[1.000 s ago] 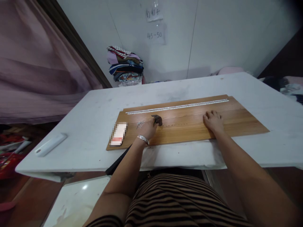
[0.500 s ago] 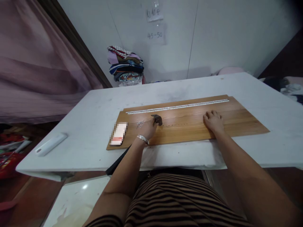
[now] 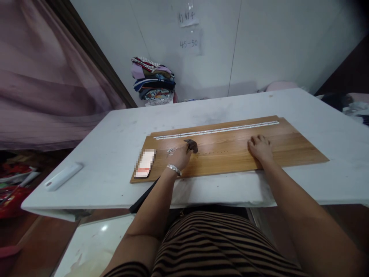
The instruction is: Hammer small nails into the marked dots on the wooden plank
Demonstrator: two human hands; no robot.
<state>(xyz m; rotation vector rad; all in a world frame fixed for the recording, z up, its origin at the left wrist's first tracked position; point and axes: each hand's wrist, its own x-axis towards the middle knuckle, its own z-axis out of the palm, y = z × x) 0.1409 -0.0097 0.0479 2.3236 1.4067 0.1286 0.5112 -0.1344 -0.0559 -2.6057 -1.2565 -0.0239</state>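
A wood-grain board (image 3: 236, 163) lies on the table. Near its middle, my left hand (image 3: 180, 156) is closed around a hammer (image 3: 191, 146), gripping close to the dark metal head. The hammer's black handle slopes back under my left forearm. A row of small dark dots, nails or nail holes, runs rightward from the head along the board. Beside my left hand lies a small heap of loose nails (image 3: 170, 151). My right hand (image 3: 261, 148) rests on the board further right, fingers apart and slightly bent, holding nothing.
Two pale measuring strips (image 3: 216, 130) run along the board's far side. A phone (image 3: 145, 163) lies on its left end. A white handheld object (image 3: 63, 177) is on the white table (image 3: 95, 154) at left. Folded clothes (image 3: 154, 79) are stacked behind the table, by the wall.
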